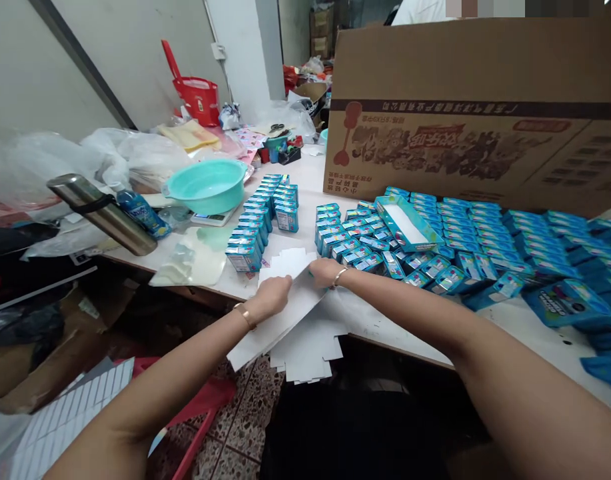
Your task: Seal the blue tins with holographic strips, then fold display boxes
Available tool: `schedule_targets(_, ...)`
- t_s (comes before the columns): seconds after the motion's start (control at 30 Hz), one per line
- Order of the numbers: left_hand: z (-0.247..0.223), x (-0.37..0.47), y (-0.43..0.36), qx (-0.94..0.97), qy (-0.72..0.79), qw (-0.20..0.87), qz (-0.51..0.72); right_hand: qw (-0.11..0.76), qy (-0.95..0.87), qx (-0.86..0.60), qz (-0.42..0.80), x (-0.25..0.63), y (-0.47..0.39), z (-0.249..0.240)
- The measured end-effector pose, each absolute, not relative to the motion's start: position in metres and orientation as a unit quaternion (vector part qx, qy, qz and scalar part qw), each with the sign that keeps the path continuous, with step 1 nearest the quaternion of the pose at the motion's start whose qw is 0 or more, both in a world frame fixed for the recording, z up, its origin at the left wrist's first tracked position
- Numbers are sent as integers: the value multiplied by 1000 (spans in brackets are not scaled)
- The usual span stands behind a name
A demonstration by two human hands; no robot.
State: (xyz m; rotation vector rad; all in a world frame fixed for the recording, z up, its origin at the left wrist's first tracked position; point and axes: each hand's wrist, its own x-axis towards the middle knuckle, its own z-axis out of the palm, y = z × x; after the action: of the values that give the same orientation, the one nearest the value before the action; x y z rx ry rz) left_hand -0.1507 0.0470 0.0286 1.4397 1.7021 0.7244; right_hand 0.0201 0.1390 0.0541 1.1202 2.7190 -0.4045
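Note:
My left hand (274,297) is closed on a flat white card sheet (280,320) at the table's front edge. The fingers of my right hand (326,273) pinch the sheet's upper right edge. More white cut-out sheets (308,350) lie under it and jut past the edge. Behind my hands stand rows of small blue boxes (244,257), with many more blue boxes (352,253) to the right. An open blue tray with a white inside (402,223) rests tilted on top of those.
A large cardboard box (460,73) stands at the back right. On the left are a turquoise basin (208,187), a steel flask (105,217), a blue bottle (144,212) and plastic bags. A red basket (200,100) sits farther back. A red stool (200,407) is below the table.

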Motion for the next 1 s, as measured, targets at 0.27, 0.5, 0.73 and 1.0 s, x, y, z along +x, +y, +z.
schedule_targets(0.27, 10, -134, 34, 648, 654, 286, 266, 102, 949, 287, -87, 30, 135, 84)
schedule_targets(0.5, 23, -167, 35, 734, 620, 242, 137, 143, 968, 204, -8, 5, 136, 72)
schedule_targets(0.73, 15, -185, 38, 752, 616, 193, 135, 170, 967, 184, 35, 19, 123, 62)
schedule_targets(1.0, 23, -181, 49, 830, 539, 134, 50, 187, 963, 190, 28, 26, 113, 57)
